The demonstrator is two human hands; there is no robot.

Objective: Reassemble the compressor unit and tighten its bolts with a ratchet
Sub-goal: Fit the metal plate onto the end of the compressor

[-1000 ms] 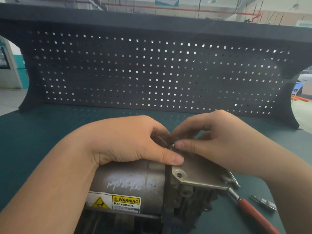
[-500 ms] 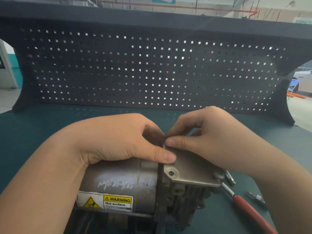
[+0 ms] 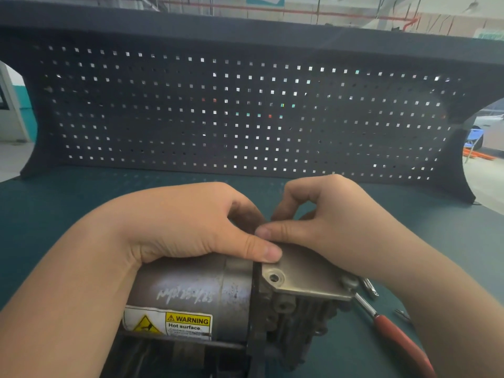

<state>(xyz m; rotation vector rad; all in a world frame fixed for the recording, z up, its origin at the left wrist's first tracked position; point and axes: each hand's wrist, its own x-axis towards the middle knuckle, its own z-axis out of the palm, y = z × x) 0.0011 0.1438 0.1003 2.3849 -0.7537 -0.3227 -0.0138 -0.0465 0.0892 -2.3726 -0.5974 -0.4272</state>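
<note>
The grey compressor (image 3: 191,285) lies on its side on the green bench, a yellow warning label (image 3: 188,323) facing me. A flat metal cover plate (image 3: 308,276) sits on its right end, with an empty bolt hole (image 3: 274,278) at the near corner. My left hand (image 3: 185,222) grips the cylinder body, thumb pressing the plate's left edge. My right hand (image 3: 335,222) pinches thumb against forefinger at the plate's far corner, on a small bolt hidden under the fingertips. The red-handled ratchet (image 3: 395,336) lies to the right, partly under my right forearm.
A dark pegboard (image 3: 245,110) closes off the back of the bench. Small metal pieces (image 3: 369,287) lie beside the ratchet's head, and another (image 3: 403,315) shows by my right forearm. The green mat (image 3: 68,214) stretches to the left of the compressor.
My right thumb has slid over the plate's far corner, covering the small shiny bolt tip seen a second ago, and the forefinger has arched higher. My left hand has kept its hold.
</note>
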